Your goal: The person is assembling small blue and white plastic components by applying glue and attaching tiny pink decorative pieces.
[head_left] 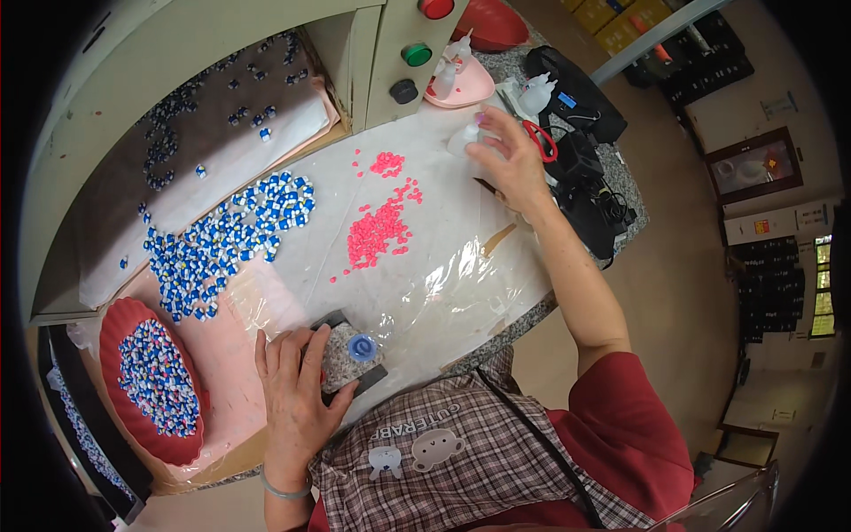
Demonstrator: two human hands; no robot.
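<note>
Block (335,365), speckled grey on a dark base, sits near the table's front edge (519,330); the left hand (294,381) is clamped on its left side, thumb and index finger apart around it. The right hand (514,164) is at a small white bottle (459,142) near the table's far right side, its thumb and fingers apart; whether they grip the bottle I cannot tell. A broad stretch of shiny film (456,230) gives room between block and right hand, while pink pieces (377,235) lie loose left of it. Blue pieces (226,239) spread up to and past the cabinet's (372,58) lower lip. Scissors (542,144) lie just beside the right hand, leaving little room there

Counted: one block, with one round blue thing (362,347) on it; four white bottles, two of them in one pink tray (477,87); one pair of scissors; two red dishes, one filled (173,450), one at the far corner (492,25); three controls, red (435,7), green (416,55) and black (404,91); pink and blue pieces too many to count
</note>
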